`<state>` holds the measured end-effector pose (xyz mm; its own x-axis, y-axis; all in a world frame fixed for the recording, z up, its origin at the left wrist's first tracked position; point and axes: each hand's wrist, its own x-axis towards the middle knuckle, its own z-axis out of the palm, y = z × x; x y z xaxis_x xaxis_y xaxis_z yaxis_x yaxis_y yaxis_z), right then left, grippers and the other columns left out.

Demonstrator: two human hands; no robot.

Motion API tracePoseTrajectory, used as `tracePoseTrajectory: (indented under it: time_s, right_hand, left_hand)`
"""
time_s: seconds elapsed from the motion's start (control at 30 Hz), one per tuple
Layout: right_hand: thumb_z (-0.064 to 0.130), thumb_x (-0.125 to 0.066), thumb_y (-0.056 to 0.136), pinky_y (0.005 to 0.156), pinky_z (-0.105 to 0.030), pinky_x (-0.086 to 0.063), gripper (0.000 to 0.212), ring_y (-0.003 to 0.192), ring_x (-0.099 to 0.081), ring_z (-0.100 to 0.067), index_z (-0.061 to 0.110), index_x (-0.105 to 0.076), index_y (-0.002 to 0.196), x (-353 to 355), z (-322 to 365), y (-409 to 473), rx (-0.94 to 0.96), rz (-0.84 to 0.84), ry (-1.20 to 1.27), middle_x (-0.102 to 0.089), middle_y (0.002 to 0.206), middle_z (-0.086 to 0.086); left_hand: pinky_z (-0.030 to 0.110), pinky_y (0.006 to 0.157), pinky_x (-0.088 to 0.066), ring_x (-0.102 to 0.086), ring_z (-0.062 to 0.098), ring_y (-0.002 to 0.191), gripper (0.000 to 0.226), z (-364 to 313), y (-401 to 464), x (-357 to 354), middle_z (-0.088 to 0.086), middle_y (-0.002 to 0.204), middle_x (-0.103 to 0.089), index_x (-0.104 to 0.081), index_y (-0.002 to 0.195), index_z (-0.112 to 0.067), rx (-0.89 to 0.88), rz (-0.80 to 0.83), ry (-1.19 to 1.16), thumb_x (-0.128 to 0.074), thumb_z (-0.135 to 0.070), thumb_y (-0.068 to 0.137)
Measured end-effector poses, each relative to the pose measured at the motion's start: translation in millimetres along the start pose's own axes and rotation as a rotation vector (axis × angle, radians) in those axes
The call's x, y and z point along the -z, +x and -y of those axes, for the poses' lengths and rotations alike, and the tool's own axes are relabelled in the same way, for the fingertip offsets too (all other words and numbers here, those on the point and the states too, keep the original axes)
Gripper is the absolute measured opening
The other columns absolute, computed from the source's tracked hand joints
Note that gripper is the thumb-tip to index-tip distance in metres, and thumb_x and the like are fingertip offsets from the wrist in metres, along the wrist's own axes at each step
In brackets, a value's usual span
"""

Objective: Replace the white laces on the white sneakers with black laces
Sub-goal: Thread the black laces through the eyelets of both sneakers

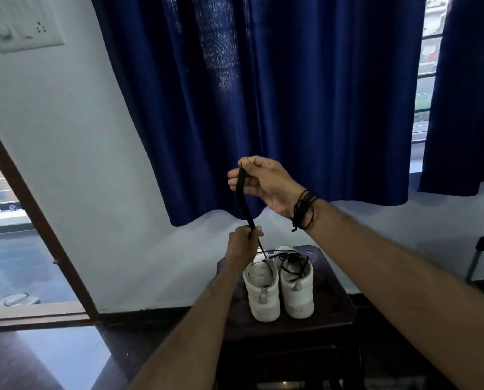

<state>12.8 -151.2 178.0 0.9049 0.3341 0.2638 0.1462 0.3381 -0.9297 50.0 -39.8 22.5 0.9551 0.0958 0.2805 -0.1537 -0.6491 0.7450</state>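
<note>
white sneakers sit side by side on a dark table just below the hands; left hand grips a black lace low, right hand above pinches its upper end, blue curtain beyond

A flat, matt black woven-cloth lace hangs at the centre of the frame above two white, smooth, leather-like sneakers on a dark, glossy, wood-look table. Deep blue cloth curtains with a slight sheen fill the upper frame, beside a smooth, matt, pale painted wall and a brown wooden door frame at left.
</note>
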Motion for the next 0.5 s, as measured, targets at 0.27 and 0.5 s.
tracePoseTrajectory:
  time_s: [0.27, 0.5]
  right_hand:
    - [0.033, -0.041, 0.100, 0.075, -0.038, -0.060, 0.048, 0.066, -0.065, -0.024, 0.000, -0.071, 0.085, 71.0, -121.2, -24.8, -0.395, -0.548, -0.488, -0.073, 0.089, -0.018]
    - [0.058, -0.038, 0.098, 0.071, -0.035, -0.053, 0.060, 0.084, -0.063, -0.024, 0.003, -0.060, 0.104, 70.7, -157.7, -11.2, -0.815, -0.187, -0.170, -0.065, 0.094, -0.012]
  left_hand:
    - [0.026, 0.074, -0.052, -0.064, 0.014, 0.073, 0.026, 19.7, -17.1, 10.2, -0.005, 0.076, -0.066, -0.071, 0.091, -0.012, -0.144, 0.010, -0.093, -0.052, 0.004, 0.088]
    - [0.017, 0.066, -0.035, -0.045, 0.002, 0.074, 0.026, 23.9, -64.5, -19.4, -0.006, 0.083, -0.059, -0.068, 0.090, -0.011, -0.441, -0.059, 0.130, -0.043, -0.004, 0.086]
